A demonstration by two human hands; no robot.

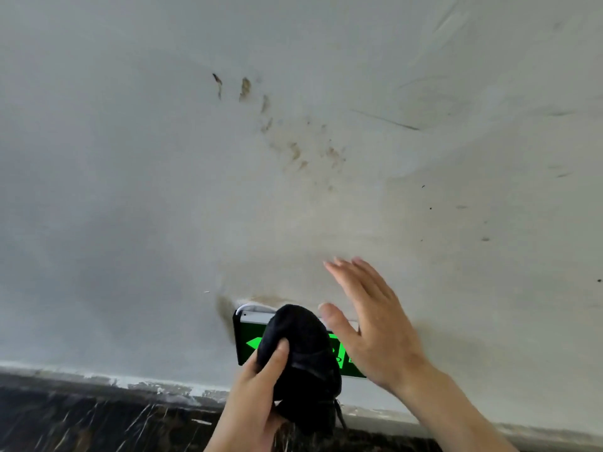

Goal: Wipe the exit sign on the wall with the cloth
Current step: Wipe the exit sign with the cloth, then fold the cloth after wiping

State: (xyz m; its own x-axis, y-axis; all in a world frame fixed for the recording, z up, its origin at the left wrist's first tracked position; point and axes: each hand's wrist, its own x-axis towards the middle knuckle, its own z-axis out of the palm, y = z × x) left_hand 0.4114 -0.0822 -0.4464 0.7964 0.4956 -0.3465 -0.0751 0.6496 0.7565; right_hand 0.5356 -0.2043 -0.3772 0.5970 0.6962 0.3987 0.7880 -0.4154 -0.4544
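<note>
Low on the grey wall [130, 190], the green exit sign [251, 340] sat mostly hidden behind the black cloth [303, 347]. Its left hand [251, 396] gripped the bunched cloth from seven o'clock, thumb pressed on top. At three o'clock the right hand [372, 334] lay flat, fingers spread, over the sign's right end. Brown smudges [293, 148] marked the wall at twelve o'clock.

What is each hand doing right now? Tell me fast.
Left hand: closed on the black cloth, held in front of the exit sign.
Right hand: open, fingers spread, holding nothing.
</note>
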